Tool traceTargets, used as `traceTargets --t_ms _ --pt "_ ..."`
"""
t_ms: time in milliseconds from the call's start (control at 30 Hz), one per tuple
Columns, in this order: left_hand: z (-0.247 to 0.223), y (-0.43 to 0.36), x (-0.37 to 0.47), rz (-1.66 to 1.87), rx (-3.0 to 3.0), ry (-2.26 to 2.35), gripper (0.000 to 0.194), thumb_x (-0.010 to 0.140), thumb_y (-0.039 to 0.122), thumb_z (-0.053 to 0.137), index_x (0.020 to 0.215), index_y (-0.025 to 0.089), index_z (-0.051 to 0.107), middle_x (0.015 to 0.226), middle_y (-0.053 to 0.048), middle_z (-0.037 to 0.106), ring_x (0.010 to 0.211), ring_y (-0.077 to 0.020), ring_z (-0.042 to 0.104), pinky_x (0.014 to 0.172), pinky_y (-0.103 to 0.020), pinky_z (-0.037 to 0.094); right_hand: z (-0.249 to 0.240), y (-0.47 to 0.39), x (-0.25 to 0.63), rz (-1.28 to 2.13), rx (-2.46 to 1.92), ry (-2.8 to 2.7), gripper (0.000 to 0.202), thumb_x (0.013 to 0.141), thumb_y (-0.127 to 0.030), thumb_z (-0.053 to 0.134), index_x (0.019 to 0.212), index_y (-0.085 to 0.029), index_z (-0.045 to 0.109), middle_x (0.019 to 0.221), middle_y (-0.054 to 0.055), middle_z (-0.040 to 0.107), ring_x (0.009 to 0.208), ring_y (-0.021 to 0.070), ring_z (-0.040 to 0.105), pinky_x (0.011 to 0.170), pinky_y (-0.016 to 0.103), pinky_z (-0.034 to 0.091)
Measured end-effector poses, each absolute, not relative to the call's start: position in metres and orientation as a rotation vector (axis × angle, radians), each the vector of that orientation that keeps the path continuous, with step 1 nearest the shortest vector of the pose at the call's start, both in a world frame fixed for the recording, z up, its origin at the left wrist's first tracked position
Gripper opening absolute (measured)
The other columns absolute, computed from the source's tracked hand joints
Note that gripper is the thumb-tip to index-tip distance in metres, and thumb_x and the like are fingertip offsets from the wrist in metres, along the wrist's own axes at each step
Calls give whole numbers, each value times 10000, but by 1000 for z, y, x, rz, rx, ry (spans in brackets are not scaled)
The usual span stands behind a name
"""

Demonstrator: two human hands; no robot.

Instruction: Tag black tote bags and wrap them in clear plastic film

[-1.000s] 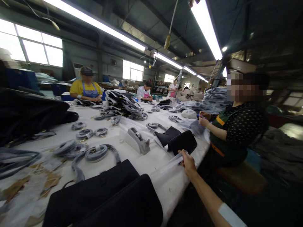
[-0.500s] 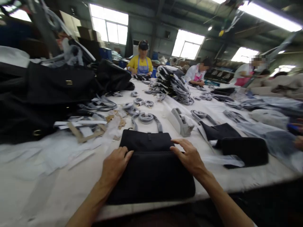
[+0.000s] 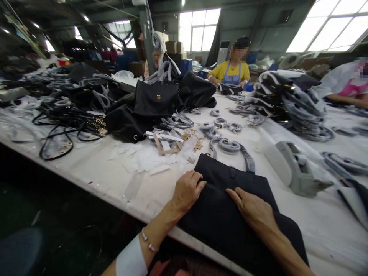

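A black handbag lies flat at the table's front edge. Its flap is spread away from me, and a plastic-wrapped handle loops beyond it. My left hand is closed on the bag's left end at the fold, thumb on top. My right hand pinches along the same fold near the middle, fingertips pressed to the black material. What lies under the fingers of either hand is hidden.
A grey tape dispenser stands right of the bag. Paper and plastic scraps lie to the left, before piled black bags. Wrapped coiled straps dot the table. A co-worker in yellow works across, near stacked bags.
My view has swung to the left, so the bag now appears lower and tilted. My right hand has shifted from the bag's right corner toward the middle of the fold.
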State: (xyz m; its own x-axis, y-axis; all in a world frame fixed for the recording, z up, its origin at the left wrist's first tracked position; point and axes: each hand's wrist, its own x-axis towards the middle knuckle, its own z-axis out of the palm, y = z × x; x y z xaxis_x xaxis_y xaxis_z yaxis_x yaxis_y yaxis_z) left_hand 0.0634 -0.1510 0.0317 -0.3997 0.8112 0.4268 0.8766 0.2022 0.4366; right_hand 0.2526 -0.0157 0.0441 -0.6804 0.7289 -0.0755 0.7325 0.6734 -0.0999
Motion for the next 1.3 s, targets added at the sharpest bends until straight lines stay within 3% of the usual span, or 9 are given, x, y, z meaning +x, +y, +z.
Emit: traceTargets --t_ms 133,300,433,633,900,1067,1167,1300 --pt "31 -179 45 -1261 -1187 -2398 161 865 280 548 1007 204 547 994 -72 624 966 -221 597 876 -378 479 43 -19 251 -120 1233 2895 457 969 -553 306 747 -245 560 705 15 689 711 231 688 519 284 295" --pt "27 -194 27 -1539 -977 -3065 309 812 503 563 873 200 563 728 -9 646 645 -173 633 598 -272 480 42 -18 253 -102 1232 2916 461 969 -557 304 751 -247 566 704 10 689 712 230 689 525 283 314" --pt "24 -177 25 -1920 -879 -3165 310 777 496 591 780 186 584 587 20 596 497 -130 563 441 -208 389 43 -19 252 -95 1223 2938 466 974 -551 298 756 -244 572 700 12 694 711 220 692 522 278 320" --pt "17 -167 18 -2308 -633 -2987 263 680 372 698 718 187 513 509 48 543 407 -113 531 376 -185 382 44 -19 252 -78 1219 2952 469 975 -542 304 742 -237 574 695 17 698 696 208 690 513 266 321" --pt "23 -172 11 -2782 -93 -2347 242 650 343 651 715 195 470 551 60 544 439 -94 530 428 -204 470 46 -19 252 -110 1221 2929 455 974 -531 314 750 -239 582 691 19 695 704 211 696 517 269 329" --pt "31 -184 -22 -2856 295 -1941 88 635 179 553 682 184 479 525 66 503 406 -70 466 401 -170 407 43 -18 252 -116 1236 2926 453 976 -528 304 746 -240 568 696 16 692 708 208 693 518 265 332" --pt "39 -208 -46 -2834 446 -1793 105 642 110 524 638 179 445 519 55 482 410 -74 466 404 -171 398 40 -18 253 -112 1233 2951 455 974 -532 306 737 -239 561 688 16 689 700 204 690 515 263 331" --pt "54 -254 -64 -2758 535 -1643 130 690 54 486 668 172 437 651 20 534 573 -83 581 569 -196 506 40 -17 253 -105 1228 2956 450 970 -531 315 734 -239 562 684 17 689 691 203 687 516 262 335"
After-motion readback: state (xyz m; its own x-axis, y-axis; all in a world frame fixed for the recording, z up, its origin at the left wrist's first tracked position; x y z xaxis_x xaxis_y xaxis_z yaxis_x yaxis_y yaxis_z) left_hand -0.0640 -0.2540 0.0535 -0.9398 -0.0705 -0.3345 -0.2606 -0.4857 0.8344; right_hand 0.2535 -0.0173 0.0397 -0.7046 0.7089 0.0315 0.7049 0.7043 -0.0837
